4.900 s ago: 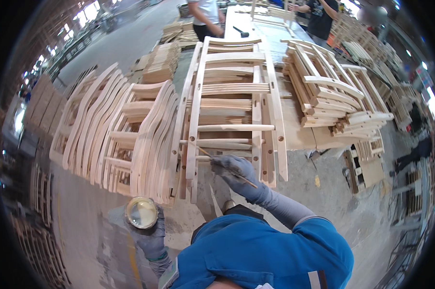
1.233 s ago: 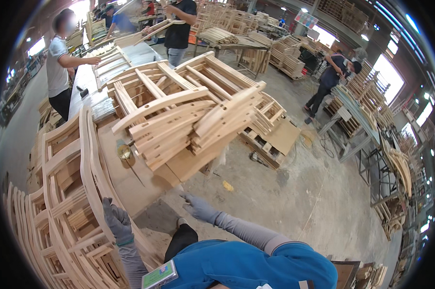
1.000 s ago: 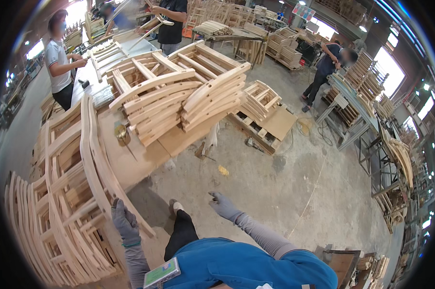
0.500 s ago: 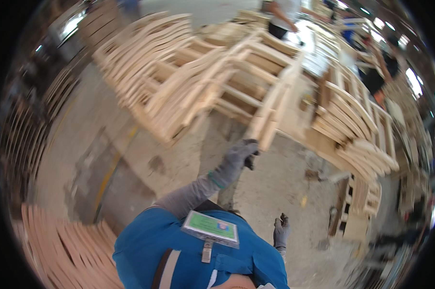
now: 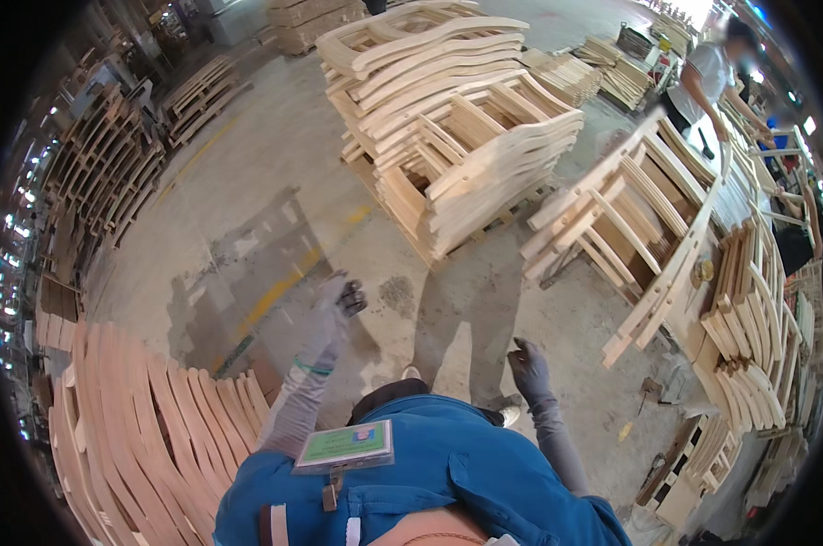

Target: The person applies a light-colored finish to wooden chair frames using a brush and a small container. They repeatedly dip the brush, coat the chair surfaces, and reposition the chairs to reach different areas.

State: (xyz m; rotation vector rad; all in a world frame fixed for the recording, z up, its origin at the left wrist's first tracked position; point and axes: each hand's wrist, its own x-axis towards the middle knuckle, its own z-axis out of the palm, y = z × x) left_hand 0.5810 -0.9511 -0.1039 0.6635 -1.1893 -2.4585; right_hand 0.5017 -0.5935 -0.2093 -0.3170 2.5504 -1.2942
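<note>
Over the concrete floor, my left hand [image 5: 340, 295] wears a grey glove with dark fingertips; its fingers are loosely bent and nothing shows in them. My right hand [image 5: 529, 366], gloved the same way, hangs to the right of my body, also empty, with fingers loosely bent. Ahead of me rises a tall stack of curved pale wooden chair frames [image 5: 484, 173]. To the right, a table bears more ladder-like wooden frames [image 5: 648, 218], their long rails jutting toward me. Neither hand touches any of them.
Reddish curved wooden slats [image 5: 147, 428] stand stacked close at my left. Beyond them are wooden racks [image 5: 111, 164]. A co-worker [image 5: 700, 86] stands behind the table at the far right. A low pallet stack [image 5: 694, 469] sits at the lower right, and stacked boards [image 5: 311, 23] lie far back.
My left hand has let go of the wooden frame's rail and moved left and down. My view has turned left, so the stacks and the table sit farther right. My right hand has come up.
</note>
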